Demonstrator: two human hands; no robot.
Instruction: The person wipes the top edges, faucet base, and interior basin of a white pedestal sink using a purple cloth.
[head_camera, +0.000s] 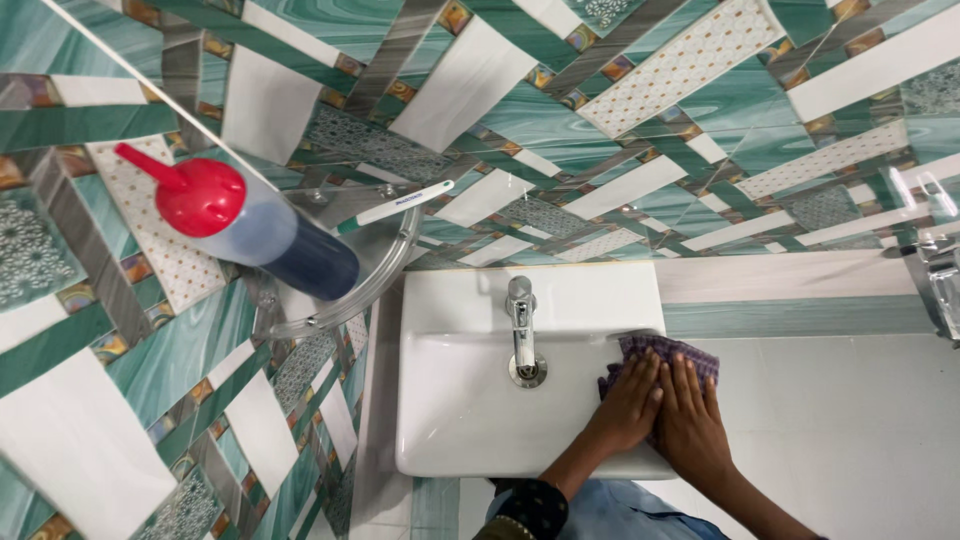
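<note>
Both palms flat, left hand (628, 405), right hand (690, 420), pressing purple cloth (668, 352), white sink (470, 400)

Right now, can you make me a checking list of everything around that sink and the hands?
Surface: white sink, basin looks bare; silver tap stands at the back.
Job's things: purple checked cloth lies on the sink's right rim, under both hands.
Clutter: dark bottle with red nozzle cap and a white toothbrush on a clear corner shelf at upper left of the sink.
Grippers: left hand and right hand lie flat, side by side, pressing on the cloth.
Cables: nothing seen.
Surroundings: green, white and grey patterned wall tiles; a clear fitting at the right edge.
</note>
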